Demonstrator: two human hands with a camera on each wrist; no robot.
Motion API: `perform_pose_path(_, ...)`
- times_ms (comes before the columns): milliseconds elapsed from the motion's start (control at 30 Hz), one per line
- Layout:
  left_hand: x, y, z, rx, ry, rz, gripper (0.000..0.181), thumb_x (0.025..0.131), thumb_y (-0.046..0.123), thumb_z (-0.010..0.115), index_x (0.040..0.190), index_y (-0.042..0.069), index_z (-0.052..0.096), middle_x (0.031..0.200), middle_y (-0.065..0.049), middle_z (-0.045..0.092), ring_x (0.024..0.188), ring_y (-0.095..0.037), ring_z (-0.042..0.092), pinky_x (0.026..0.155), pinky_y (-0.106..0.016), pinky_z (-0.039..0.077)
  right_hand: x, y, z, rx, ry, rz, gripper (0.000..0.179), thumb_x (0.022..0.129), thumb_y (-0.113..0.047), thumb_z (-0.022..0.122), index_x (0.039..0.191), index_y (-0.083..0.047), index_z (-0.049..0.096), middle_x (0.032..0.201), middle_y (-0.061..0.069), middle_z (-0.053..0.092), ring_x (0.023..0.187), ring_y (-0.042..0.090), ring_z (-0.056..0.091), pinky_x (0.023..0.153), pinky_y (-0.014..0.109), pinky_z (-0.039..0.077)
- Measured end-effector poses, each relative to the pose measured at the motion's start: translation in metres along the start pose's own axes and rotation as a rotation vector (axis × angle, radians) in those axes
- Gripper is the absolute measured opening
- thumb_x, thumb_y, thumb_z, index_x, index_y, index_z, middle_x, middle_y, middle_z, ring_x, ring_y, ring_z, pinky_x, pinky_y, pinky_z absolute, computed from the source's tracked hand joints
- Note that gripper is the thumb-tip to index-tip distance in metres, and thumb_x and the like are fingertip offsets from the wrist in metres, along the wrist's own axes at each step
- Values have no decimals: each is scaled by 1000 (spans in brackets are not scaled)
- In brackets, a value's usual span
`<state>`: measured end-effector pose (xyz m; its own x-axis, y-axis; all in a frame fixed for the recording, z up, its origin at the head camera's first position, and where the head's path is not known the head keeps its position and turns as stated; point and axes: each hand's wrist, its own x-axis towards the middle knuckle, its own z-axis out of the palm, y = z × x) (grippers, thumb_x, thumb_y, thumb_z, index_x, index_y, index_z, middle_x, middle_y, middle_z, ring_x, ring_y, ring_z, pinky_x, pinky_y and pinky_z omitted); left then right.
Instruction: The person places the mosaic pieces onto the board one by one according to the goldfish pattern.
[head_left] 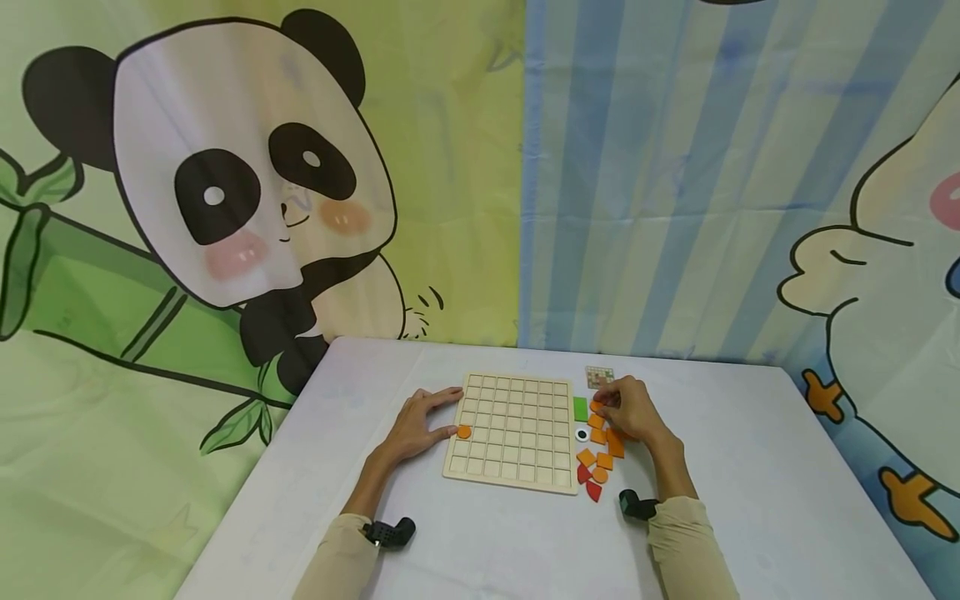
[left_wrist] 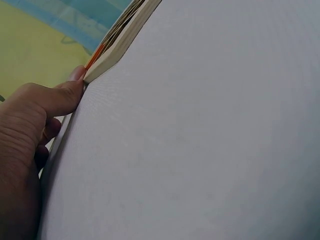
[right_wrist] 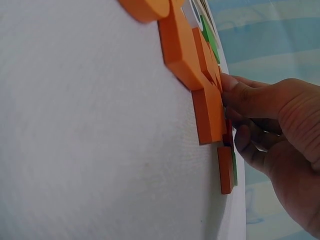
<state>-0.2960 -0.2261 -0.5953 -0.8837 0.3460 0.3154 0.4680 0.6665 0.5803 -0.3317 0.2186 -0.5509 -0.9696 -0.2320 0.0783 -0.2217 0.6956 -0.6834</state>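
Observation:
A pale wooden board [head_left: 517,433] with a grid of square recesses lies on the white table. My left hand [head_left: 414,427] rests at its left edge, thumb and forefinger spread along the rim. Near that thumb, an orange disc [head_left: 464,432] sits on the board at the left side. To the right of the board, my right hand [head_left: 632,408] pinches a small orange piece [head_left: 596,407] between thumb and forefinger, low over the loose pieces. Close under this hand, the right wrist view shows thick orange blocks [right_wrist: 209,115]; the fingertips partly hide the pinched piece.
Beside the board's right edge are a green piece [head_left: 581,409], a black-and-white eye disc [head_left: 582,434], several orange pieces [head_left: 604,460] and red pieces [head_left: 594,492]. A small patterned card [head_left: 599,377] lies behind them. A printed curtain [head_left: 465,208] hangs behind the table.

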Motion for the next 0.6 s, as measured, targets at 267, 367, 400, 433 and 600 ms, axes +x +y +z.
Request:
perform_pose_path(267,0,2,-2,-17,-12,-11,65,93,29,87,153,16,65,163,-4,61,99,-17,52,94,-42,39,0,1,-1,0,-5,10,15,93,5,81,106,0,83,88,9,71,80,21,59,71,22,53)
perform_pose_path(367,1,2,-3,-22,-35,-31,66,93,30,88,154,17,65,164,-1,60,100,-18,52,95,-43,38,0,1,0,-2,-2,6,14,93,5,81,106,0,82,88,9,71,81,21,59,72,22,53)
perform_pose_path(400,1,2,-3,-23,-40,-35,66,93,30,88,154,17,64,164,-1,59,100,-18,52,95,-43,38,0,1,0,-2,-1,6,14,93,5,81,106,0,82,88,9,72,81,21,59,72,22,52)
perform_pose_path(433,1,2,-3,-24,-42,-36,67,93,30,88,154,17,64,164,-1,59,100,-18,52,95,-43,38,0,1,0,-2,-1,6,14,93,5,81,106,0,82,88,9,72,81,21,59,72,22,52)
perform_pose_path(600,1,3,-2,-15,-20,-16,66,93,30,87,153,14,65,163,-4,61,97,-19,51,93,-42,38,0,2,0,2,1,2,15,93,5,81,106,0,83,90,9,72,81,22,59,73,22,53)
